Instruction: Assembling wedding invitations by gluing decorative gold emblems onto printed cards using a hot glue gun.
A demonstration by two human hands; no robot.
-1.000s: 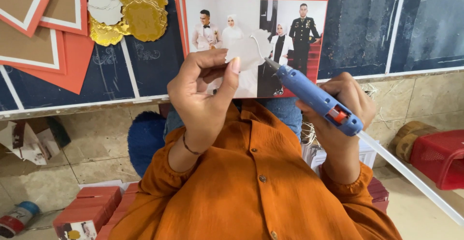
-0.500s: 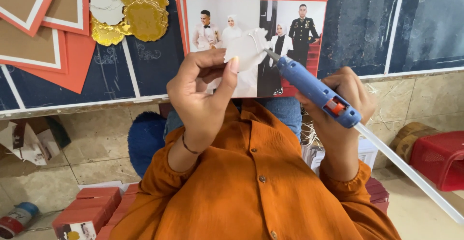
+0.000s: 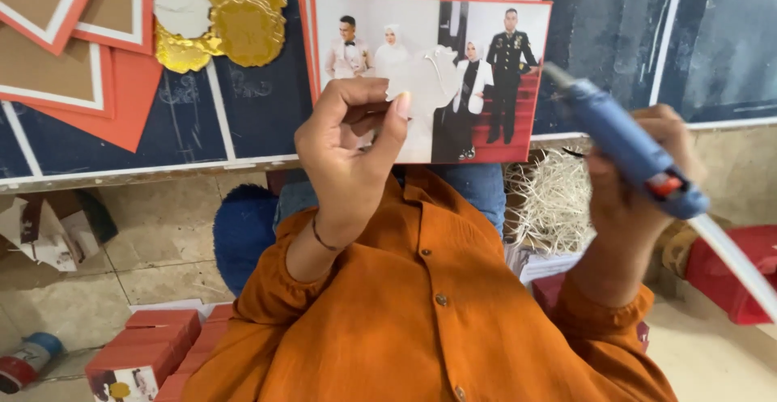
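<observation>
- Left hand: centre of the frame, raised; fingers pinched together on a small white paper cut-out, which overlaps the photo print behind it.
- Right hand: right of the frame, fingers wrapped tight around the blue glue gun; nozzle points to the upper left, clear of the print; a pale glue stick trails out of the back toward the lower right.
- Photo print: upper centre, red-bordered, showing four standing figures; stacked on similar cards.
- Gold paper rosettes: upper left, beside the print.
- Orange-and-brown framed cards: far upper left, lying on the dark board.
- Orange shirt: lower centre, sleeves at both wrists.
- Straw filler: right of centre, under the glue gun.
- Red boxes: lower left, on the tiled floor.
</observation>
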